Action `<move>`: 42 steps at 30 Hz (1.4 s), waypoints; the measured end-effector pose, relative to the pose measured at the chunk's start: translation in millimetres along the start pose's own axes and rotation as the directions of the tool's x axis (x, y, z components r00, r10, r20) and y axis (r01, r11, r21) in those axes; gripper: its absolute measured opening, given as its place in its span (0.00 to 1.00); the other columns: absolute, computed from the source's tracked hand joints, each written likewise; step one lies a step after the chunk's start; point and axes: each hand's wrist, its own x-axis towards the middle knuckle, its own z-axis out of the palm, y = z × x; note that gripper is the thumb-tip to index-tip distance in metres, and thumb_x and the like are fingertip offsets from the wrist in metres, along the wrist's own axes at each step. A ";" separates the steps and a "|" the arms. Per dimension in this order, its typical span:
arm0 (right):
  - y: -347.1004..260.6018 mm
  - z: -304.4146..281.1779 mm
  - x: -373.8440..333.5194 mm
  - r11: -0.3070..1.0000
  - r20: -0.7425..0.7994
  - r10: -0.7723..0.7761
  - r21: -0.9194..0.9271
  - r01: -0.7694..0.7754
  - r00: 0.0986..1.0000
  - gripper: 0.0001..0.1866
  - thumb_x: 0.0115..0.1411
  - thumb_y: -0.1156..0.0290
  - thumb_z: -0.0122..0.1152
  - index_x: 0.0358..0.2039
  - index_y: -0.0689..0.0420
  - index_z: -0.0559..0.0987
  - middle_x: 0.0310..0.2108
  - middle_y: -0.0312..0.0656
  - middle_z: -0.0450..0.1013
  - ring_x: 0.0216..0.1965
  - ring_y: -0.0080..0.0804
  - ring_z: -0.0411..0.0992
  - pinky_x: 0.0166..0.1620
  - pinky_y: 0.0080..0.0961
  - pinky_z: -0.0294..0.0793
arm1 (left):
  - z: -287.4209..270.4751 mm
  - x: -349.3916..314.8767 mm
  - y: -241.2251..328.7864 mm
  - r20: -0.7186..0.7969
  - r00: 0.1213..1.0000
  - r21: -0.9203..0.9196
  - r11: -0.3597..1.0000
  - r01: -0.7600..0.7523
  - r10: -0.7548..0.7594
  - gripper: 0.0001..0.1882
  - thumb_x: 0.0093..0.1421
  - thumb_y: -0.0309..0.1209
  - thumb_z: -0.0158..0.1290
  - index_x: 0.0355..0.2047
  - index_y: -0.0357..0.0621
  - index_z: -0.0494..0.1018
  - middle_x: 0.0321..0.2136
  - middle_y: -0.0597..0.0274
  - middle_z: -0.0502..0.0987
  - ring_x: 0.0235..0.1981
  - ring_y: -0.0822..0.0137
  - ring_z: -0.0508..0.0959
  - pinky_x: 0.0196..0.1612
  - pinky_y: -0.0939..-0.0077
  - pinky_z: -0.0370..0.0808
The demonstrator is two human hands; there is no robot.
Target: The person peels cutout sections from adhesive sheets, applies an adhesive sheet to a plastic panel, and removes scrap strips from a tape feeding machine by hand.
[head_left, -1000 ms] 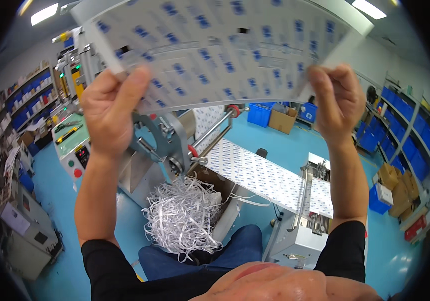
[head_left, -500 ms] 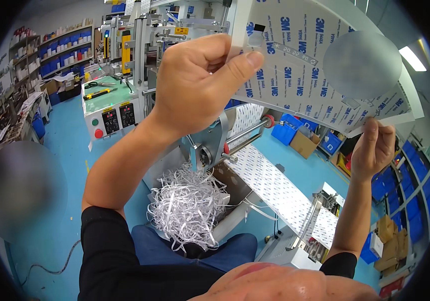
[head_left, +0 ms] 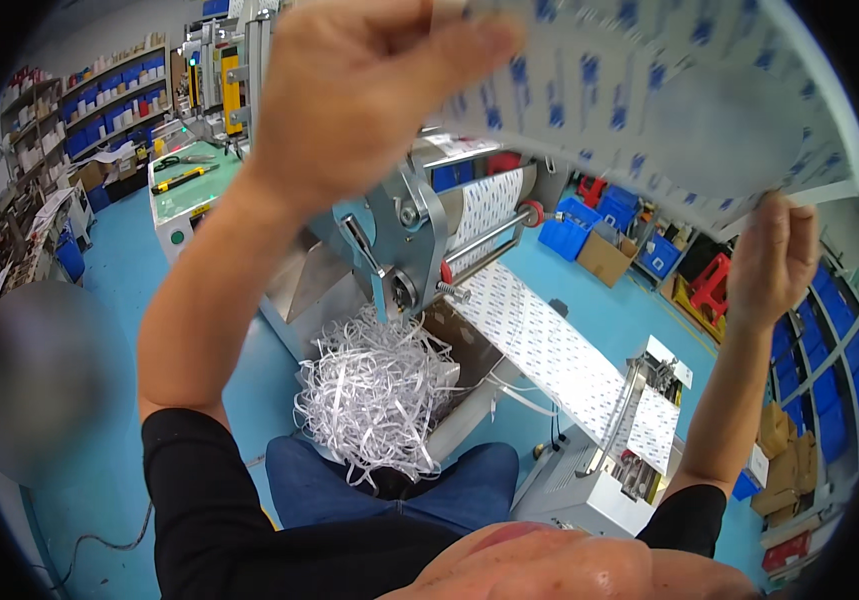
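Raised in front of me is a translucent sheet of adhesive liner (head_left: 589, 130) with rows of blue print and a white edge strip. It is smeared by motion, and a round patch on it is blurred out. My left hand (head_left: 349, 100) pinches its left side between thumb and curled fingers. At its lower right corner, my right hand (head_left: 774, 260) is closed on the edge. Below the sheet, a machine with metal rollers (head_left: 484, 245) carries a long web of the same blue-printed material (head_left: 549, 350) down to the right.
A tangle of white trimmed strips (head_left: 379, 395) heaps up just in front of my legs. A green-topped bench (head_left: 184, 195) bears scissors and a yellow cutter (head_left: 184, 184). Right of the machine stand blue bins (head_left: 569, 228), a cardboard box (head_left: 604, 262) and a grey feeding unit (head_left: 589, 495).
My left hand has moved up and left, and my right hand a little up and right, with the sheet between them. More of the machine's rollers now shows.
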 end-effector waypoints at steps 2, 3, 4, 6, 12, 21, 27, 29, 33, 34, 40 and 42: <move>3.5 -12.8 12.6 0.991 0.013 0.022 0.128 -0.024 1.000 0.05 0.63 0.77 0.48 0.35 0.65 0.72 0.34 0.40 0.71 0.37 0.19 0.67 0.45 0.17 0.64 | -8.2 21.3 2.4 0.115 0.987 -0.257 0.963 -0.081 0.113 0.12 0.59 0.30 0.52 0.38 0.32 0.74 0.33 0.51 0.78 0.31 0.68 0.79 0.31 0.81 0.76; -0.9 -24.0 22.6 0.993 0.019 0.031 0.111 -0.033 0.999 0.05 0.63 0.77 0.48 0.35 0.65 0.72 0.34 0.40 0.71 0.37 0.19 0.67 0.45 0.17 0.64 | -7.6 29.8 7.1 0.129 0.980 -0.323 0.940 -0.106 0.155 0.11 0.59 0.29 0.52 0.38 0.32 0.74 0.34 0.49 0.78 0.32 0.67 0.79 0.32 0.81 0.77; -5.6 -34.2 32.9 0.996 0.042 0.029 0.087 -0.033 0.999 0.06 0.63 0.77 0.47 0.37 0.65 0.72 0.36 0.41 0.72 0.40 0.21 0.68 0.47 0.20 0.65 | -7.3 37.5 11.6 0.141 0.971 -0.388 0.913 -0.126 0.194 0.11 0.59 0.28 0.53 0.38 0.31 0.74 0.35 0.48 0.78 0.32 0.66 0.80 0.33 0.81 0.78; -3.1 -41.0 41.3 0.995 0.061 0.025 0.094 -0.030 0.998 0.08 0.63 0.77 0.46 0.38 0.66 0.72 0.38 0.43 0.72 0.43 0.24 0.69 0.50 0.22 0.65 | -13.7 44.9 18.8 0.160 0.965 -0.334 0.931 -0.146 0.209 0.11 0.58 0.29 0.53 0.38 0.32 0.74 0.33 0.50 0.78 0.31 0.68 0.79 0.33 0.82 0.77; -0.7 -44.1 49.3 0.983 0.131 0.009 0.181 -0.033 0.991 0.10 0.64 0.77 0.44 0.42 0.67 0.71 0.42 0.46 0.71 0.48 0.28 0.68 0.55 0.26 0.62 | -22.8 49.5 24.9 0.179 0.959 -0.235 0.956 -0.177 0.221 0.12 0.58 0.30 0.54 0.37 0.33 0.75 0.29 0.55 0.78 0.28 0.73 0.76 0.31 0.85 0.74; -12.8 -33.7 60.5 0.971 0.231 -0.064 0.239 0.007 0.971 0.12 0.63 0.76 0.46 0.44 0.69 0.71 0.42 0.48 0.72 0.47 0.27 0.69 0.54 0.22 0.63 | -33.9 54.0 21.1 0.189 0.956 -0.173 0.966 -0.194 0.226 0.11 0.59 0.31 0.53 0.36 0.33 0.75 0.28 0.60 0.78 0.27 0.78 0.75 0.31 0.86 0.72; -32.7 -35.5 61.5 0.991 0.155 0.037 0.125 -0.057 0.987 0.13 0.64 0.74 0.43 0.44 0.67 0.71 0.43 0.48 0.72 0.48 0.29 0.70 0.50 0.25 0.68 | -23.1 47.5 7.9 0.010 0.984 -0.347 0.923 -0.165 0.179 0.10 0.61 0.28 0.48 0.38 0.32 0.72 0.34 0.53 0.78 0.33 0.72 0.79 0.39 0.81 0.76; -41.7 -40.9 65.9 0.994 0.173 0.057 0.086 -0.073 0.983 0.13 0.64 0.74 0.43 0.44 0.68 0.71 0.42 0.48 0.72 0.48 0.29 0.70 0.51 0.25 0.68 | -15.9 47.1 5.3 -0.015 0.981 -0.328 0.926 -0.189 0.195 0.10 0.62 0.28 0.48 0.39 0.33 0.71 0.34 0.54 0.78 0.32 0.71 0.79 0.38 0.81 0.76; -42.6 36.2 60.8 0.986 0.029 -0.167 -0.024 0.168 0.986 0.12 0.62 0.65 0.51 0.35 0.63 0.71 0.29 0.46 0.74 0.28 0.20 0.73 0.34 0.16 0.72 | -19.5 44.3 2.7 -0.060 0.986 -0.295 0.941 -0.164 0.153 0.10 0.62 0.29 0.48 0.39 0.33 0.70 0.33 0.54 0.78 0.32 0.71 0.79 0.37 0.82 0.77; -45.8 34.1 62.5 0.985 0.089 -0.169 -0.010 0.170 0.982 0.11 0.62 0.66 0.52 0.34 0.62 0.71 0.31 0.47 0.74 0.29 0.20 0.74 0.36 0.16 0.73 | -18.8 45.5 1.4 -0.050 0.980 -0.286 0.937 -0.199 0.193 0.11 0.62 0.30 0.48 0.39 0.33 0.70 0.33 0.54 0.78 0.32 0.72 0.79 0.36 0.82 0.77; -44.9 32.2 63.8 0.976 0.100 -0.214 -0.029 0.218 0.972 0.10 0.62 0.66 0.51 0.33 0.61 0.71 0.31 0.46 0.75 0.30 0.20 0.74 0.36 0.16 0.74 | -15.5 47.3 6.1 -0.046 0.967 -0.257 0.932 -0.255 0.252 0.11 0.62 0.30 0.48 0.39 0.33 0.70 0.34 0.54 0.78 0.32 0.72 0.79 0.36 0.82 0.77; -42.1 30.3 63.7 0.973 0.117 -0.229 -0.013 0.232 0.966 0.10 0.63 0.67 0.50 0.33 0.61 0.71 0.31 0.46 0.75 0.30 0.20 0.74 0.36 0.15 0.74 | -13.8 47.0 5.9 -0.043 0.952 -0.204 0.930 -0.306 0.304 0.11 0.62 0.30 0.48 0.39 0.33 0.70 0.34 0.54 0.78 0.32 0.72 0.79 0.36 0.82 0.77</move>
